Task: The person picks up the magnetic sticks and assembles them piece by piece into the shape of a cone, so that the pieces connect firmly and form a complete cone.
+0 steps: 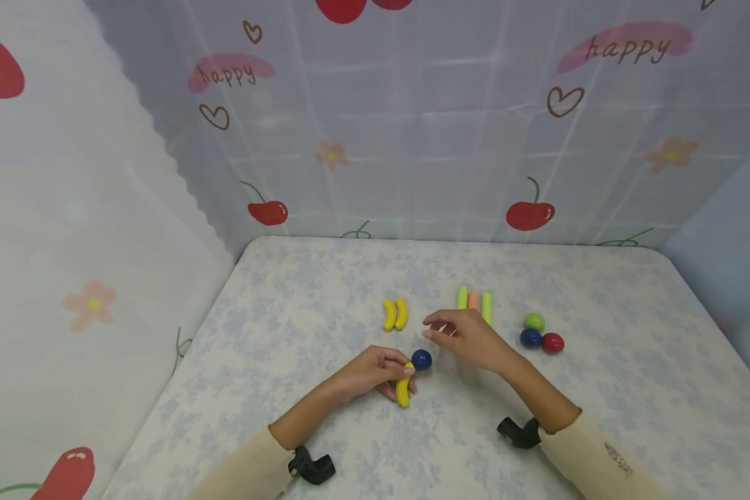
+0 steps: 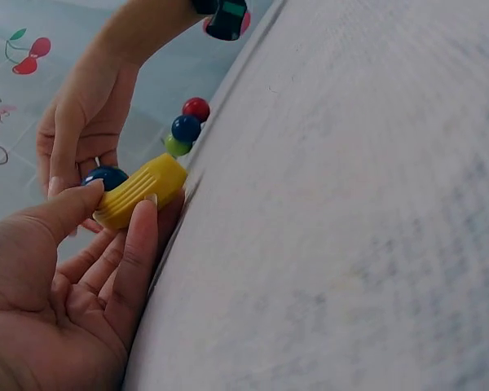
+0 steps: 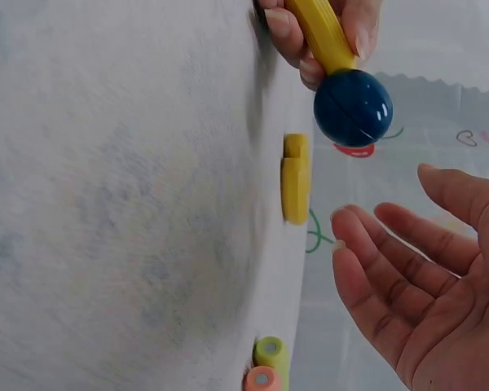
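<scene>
My left hand [image 1: 371, 371] pinches a yellow toy banana [image 1: 403, 394] between thumb and fingers near the front middle of the table. A glossy dark blue ball [image 3: 353, 107] sits against the far end of that banana, with a thin seam across it in the right wrist view. My right hand [image 1: 469, 338] is to the right of the ball and a little beyond it. Its fingers are relaxed and loosely bent, with nothing in them. In the left wrist view the banana [image 2: 143, 191] partly covers the ball [image 2: 106, 177].
Two more yellow bananas [image 1: 389, 315] lie side by side farther back. Behind my right hand lie green and orange sticks [image 1: 487, 305] in a row. To the right, a green ball [image 1: 534, 321], a blue ball [image 1: 530, 338] and a red ball [image 1: 553, 343] are clustered together.
</scene>
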Motion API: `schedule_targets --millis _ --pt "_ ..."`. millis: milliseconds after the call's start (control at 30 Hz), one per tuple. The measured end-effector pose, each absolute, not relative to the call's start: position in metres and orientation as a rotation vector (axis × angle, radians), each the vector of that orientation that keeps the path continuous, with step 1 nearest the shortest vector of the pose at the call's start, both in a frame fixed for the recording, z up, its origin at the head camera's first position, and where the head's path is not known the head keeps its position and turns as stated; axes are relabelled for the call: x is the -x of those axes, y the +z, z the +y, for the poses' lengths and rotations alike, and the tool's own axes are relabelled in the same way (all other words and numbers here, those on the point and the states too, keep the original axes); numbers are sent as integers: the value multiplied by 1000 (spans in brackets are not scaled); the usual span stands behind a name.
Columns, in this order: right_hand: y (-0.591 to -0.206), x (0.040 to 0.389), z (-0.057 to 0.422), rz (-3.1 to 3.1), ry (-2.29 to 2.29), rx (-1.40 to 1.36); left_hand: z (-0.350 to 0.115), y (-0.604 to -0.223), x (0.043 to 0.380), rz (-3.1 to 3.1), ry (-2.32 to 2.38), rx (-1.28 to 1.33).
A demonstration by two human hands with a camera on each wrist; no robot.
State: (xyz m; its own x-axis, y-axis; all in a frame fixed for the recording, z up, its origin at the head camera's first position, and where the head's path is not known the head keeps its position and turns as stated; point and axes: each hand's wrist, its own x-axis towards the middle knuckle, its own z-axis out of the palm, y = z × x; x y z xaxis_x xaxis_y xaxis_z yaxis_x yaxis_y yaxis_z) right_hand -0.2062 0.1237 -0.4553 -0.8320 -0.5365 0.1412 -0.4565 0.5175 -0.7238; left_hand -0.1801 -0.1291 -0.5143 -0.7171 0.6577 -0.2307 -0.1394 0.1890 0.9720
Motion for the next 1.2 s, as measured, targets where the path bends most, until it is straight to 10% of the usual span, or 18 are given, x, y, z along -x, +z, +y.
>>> schedule_targets --millis 1200 --pt "-460 282 48 2792 -655 413 -135 -519 185 1738 1639 -530"
